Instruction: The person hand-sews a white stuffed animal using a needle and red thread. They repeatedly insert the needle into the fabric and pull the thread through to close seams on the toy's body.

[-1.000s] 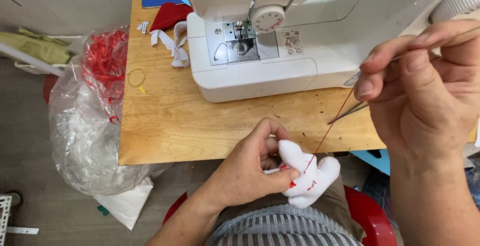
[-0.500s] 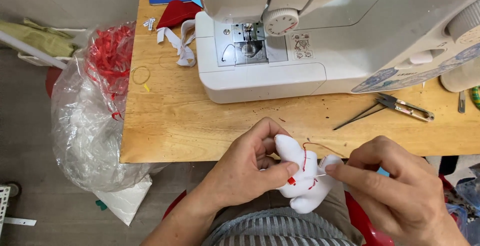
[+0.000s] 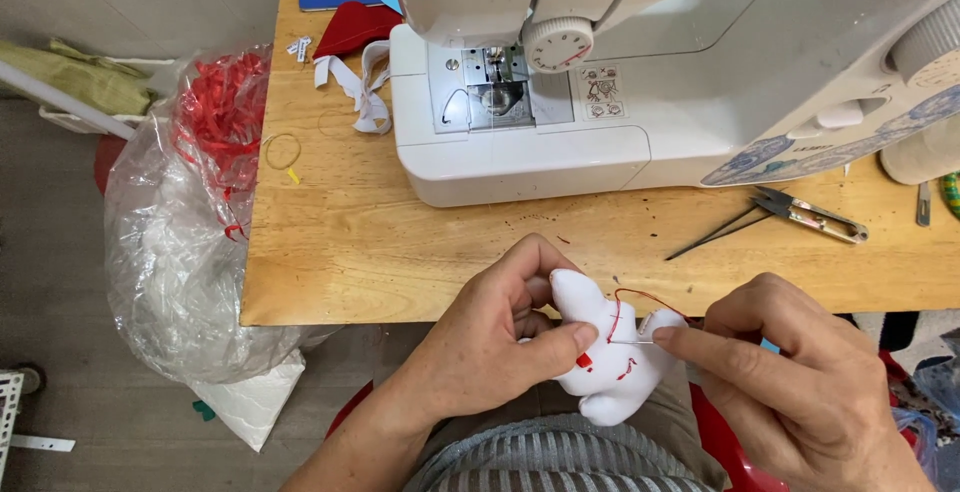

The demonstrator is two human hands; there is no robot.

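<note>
A small white stuffed toy (image 3: 600, 357) with red stitching sits below the sewing machine (image 3: 640, 72), just off the wooden table's (image 3: 340, 252) near edge. My left hand (image 3: 480, 352) is closed around it; my right hand (image 3: 800, 382) pinches a needle with red thread (image 3: 650, 297). I judge a hand stitch is underway; pulling through needs open room rightward, clear of the thread snips (image 3: 790, 214).

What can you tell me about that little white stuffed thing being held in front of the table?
The small stuffed figure looks like soft white fabric, plump, with rounded lobes and red stitched marks. It is held above the person's lap, near the wooden table's edge. The left hand grips its left side, thumb pressed on the front. The right hand pinches at its right side, where red thread loops out.
</note>
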